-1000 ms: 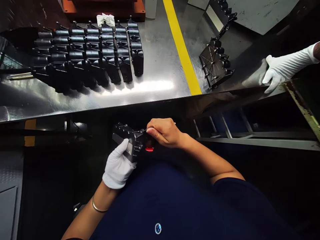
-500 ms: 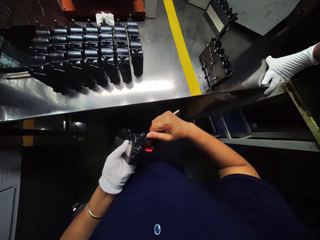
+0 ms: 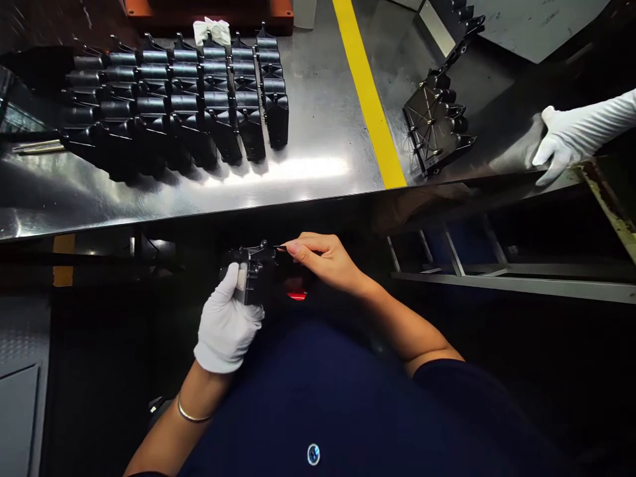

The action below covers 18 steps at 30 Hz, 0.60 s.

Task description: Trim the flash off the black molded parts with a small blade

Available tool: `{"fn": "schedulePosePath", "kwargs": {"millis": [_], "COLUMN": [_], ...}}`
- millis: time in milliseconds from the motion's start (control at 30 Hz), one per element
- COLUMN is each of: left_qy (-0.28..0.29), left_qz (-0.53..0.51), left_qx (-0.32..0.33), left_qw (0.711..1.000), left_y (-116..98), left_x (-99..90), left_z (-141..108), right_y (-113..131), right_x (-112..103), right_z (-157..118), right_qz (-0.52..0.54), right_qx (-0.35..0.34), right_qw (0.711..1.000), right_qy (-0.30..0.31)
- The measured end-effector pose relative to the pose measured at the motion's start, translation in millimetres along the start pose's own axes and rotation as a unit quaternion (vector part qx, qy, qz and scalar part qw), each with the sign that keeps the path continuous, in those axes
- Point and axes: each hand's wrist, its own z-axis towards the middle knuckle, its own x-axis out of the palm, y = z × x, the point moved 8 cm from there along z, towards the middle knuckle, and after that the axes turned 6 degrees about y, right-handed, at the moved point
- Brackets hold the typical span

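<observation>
My left hand [image 3: 226,324], in a white glove, grips a black moulded part [image 3: 261,281] with a pale flat plate under the thumb. The part is held in front of the bench edge, turned so its ribbed side shows. My bare right hand [image 3: 320,258] pinches a thin tool [image 3: 281,247] whose dark, narrow tip points at the part's upper right corner. Whether the tip touches the part I cannot tell, and the rest of the tool is hidden by the hand. A small red object [image 3: 297,296] shows below the right hand.
Rows of similar black parts [image 3: 218,99] stand on the metal bench [image 3: 318,132], with a crumpled white cloth [image 3: 212,31] behind. Right of a yellow stripe [image 3: 370,99] lies another black part [image 3: 432,122]. A co-worker's gloved hand [image 3: 561,142] rests at the bench's right edge.
My left hand has turned the black part more upright and moved it slightly up and left. My right hand has rotated, its fingertips shifting left and up with the tool.
</observation>
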Motion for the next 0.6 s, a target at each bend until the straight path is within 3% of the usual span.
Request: {"fn": "schedulePosePath", "kwargs": {"millis": [100, 167, 267, 367, 600], "left_qy": [-0.017, 0.003, 0.062, 0.083, 0.19], "left_qz": [-0.036, -0.049, -0.022, -0.013, -0.127], "left_qx": [0.012, 0.038, 0.06, 0.044, -0.038], "left_qw": [0.999, 0.998, 0.996, 0.996, 0.973], "left_y": [1.7, -0.3, -0.3, 6.7, 20.8], "left_x": [-3.2, 0.0, 10.2, 13.2, 22.4], "left_z": [-1.4, -1.8, -3.1, -3.8, -4.5], "right_y": [-6.8, -12.1, -18.1, -22.0, -33.4], "right_x": [6.4, 10.0, 20.8, 31.7, 38.6], "right_z": [-5.0, -9.7, -15.1, -18.8, -29.3], "right_qz": [0.05, 0.083, 0.138, 0.172, 0.182], "right_qx": [0.018, 0.047, 0.086, 0.1, 0.066], "right_qw": [0.997, 0.993, 0.986, 0.979, 0.964], "right_qy": [-0.048, -0.063, -0.042, -0.037, -0.185]}}
